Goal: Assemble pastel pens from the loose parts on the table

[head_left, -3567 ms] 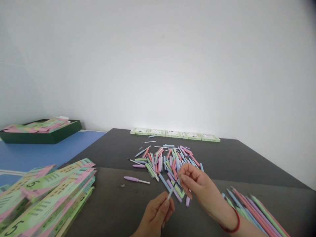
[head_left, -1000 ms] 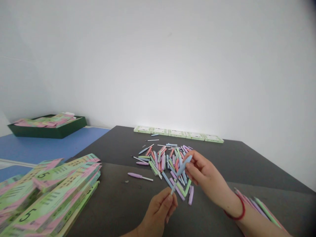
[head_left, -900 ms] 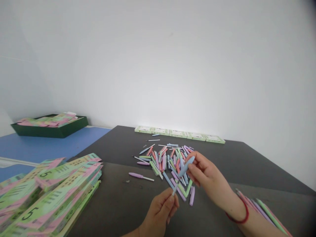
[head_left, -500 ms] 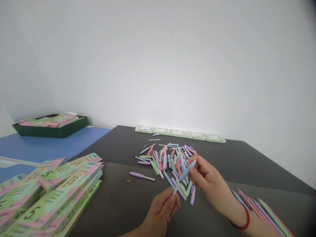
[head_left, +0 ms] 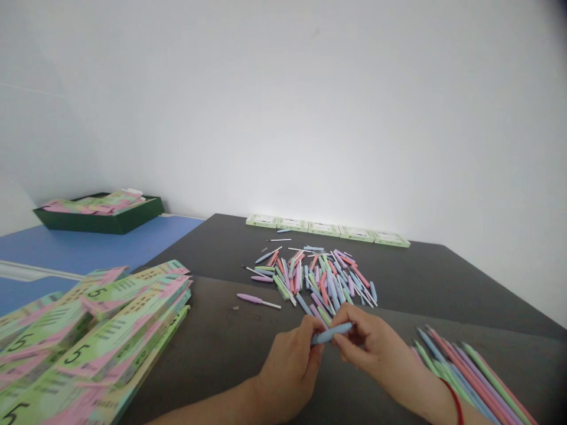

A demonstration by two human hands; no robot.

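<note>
Both hands meet over the front of the dark table, with a light-blue tapered pen piece (head_left: 330, 334) held between them, lying nearly level. My left hand (head_left: 295, 360) is closed around its left end. My right hand (head_left: 374, 345) pinches the other end between thumb and fingers. The white rod is hidden, perhaps in the left fist. Just beyond the hands lies a heap of loose pen parts (head_left: 305, 277) in blue, pink, green and lavender, mixed with thin white rods. A lavender pen piece with a white rod (head_left: 250, 298) lies apart to the left.
Long pastel pens (head_left: 469, 372) lie side by side at front right. Stacked printed packets (head_left: 101, 330) cover the front left. A dark green tray (head_left: 119, 223) of packets stands on a blue table (head_left: 177, 227). Several flat boxes (head_left: 323, 229) line the back edge by the wall.
My hands have come closer together, and the white rod between them no longer shows. The blue piece has turned from steeply tilted to nearly level. The view has shifted slightly.
</note>
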